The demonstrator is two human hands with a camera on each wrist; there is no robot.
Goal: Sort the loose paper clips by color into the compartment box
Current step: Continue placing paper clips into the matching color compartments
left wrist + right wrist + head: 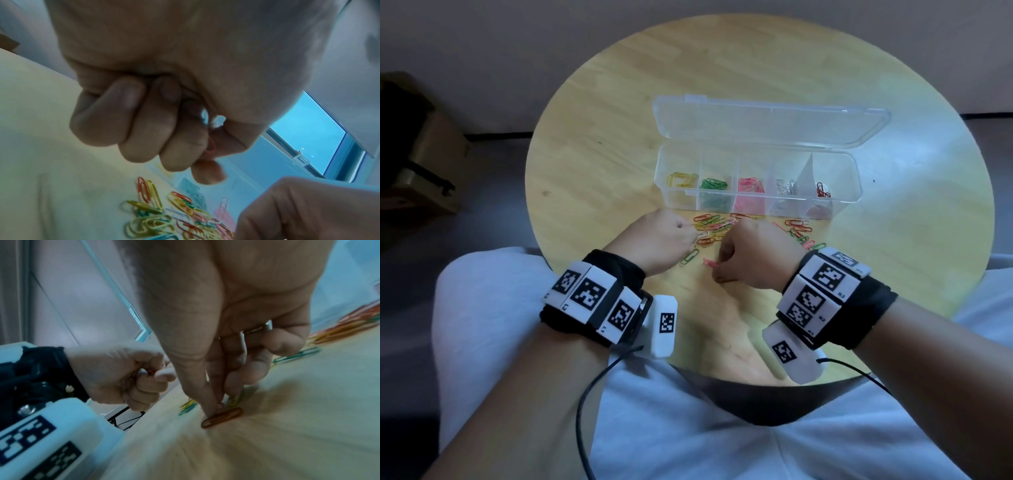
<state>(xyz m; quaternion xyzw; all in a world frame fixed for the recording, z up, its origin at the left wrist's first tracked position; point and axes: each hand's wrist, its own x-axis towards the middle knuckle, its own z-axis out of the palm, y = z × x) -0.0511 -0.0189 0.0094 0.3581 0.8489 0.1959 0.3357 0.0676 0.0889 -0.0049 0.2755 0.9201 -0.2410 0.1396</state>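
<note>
A clear compartment box (858, 178) lies open on the round table, with yellow, green, pink, white and red clips in separate cells. Loose paper clips (714, 226) of mixed colors lie in a pile just in front of it. My left hand (686, 236) is curled at the pile's left edge; in the left wrist view thumb and forefinger pinch a red clip (210, 148). My right hand (216, 404) reaches down near the table's front, thumb and fingertips pinching a red-orange clip (221, 417) that lies flat on the wood, also visible in the head view as the same clip (710, 263).
The box's lid (767, 120) lies flat behind it. More loose clips (799, 233) spread right of my right hand. The wooden table (599, 144) is bare wood at left and far right. My lap is under the near edge; a cardboard box (424, 161) stands on the floor at left.
</note>
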